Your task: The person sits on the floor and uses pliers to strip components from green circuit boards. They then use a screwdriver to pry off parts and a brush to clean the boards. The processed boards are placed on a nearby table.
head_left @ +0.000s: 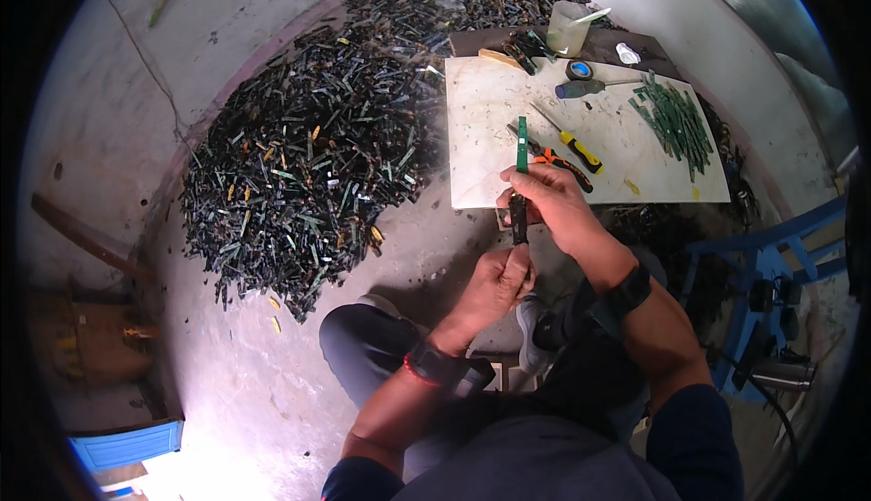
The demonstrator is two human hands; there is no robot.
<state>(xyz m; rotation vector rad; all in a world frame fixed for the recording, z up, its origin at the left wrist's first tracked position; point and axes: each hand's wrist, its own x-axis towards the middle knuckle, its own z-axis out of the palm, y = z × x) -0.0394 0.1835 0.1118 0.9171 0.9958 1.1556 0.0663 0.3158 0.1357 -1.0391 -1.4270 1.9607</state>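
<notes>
My left hand (497, 285) is closed round the lower end of a narrow black strip-shaped part (518, 227), held upright over the near edge of the white board. My right hand (555, 200) pinches the upper part, where a slim green circuit board strip (522, 145) sticks up past the fingers. Whether the green strip and black part are joined is hidden by my fingers. Just beyond my right hand lie orange-and-black pliers (567, 167) and a yellow-and-black screwdriver (581, 151). At the board's right side, several loose green circuit board strips (676, 125) are heaped.
The white board (481, 175) also bears a blue-handled screwdriver (581, 89) and a tape roll (579, 69). A cloudy plastic cup (566, 33) stands behind. A large heap of dark strip parts (299, 175) covers the floor at left. A blue chair (771, 256) is at right.
</notes>
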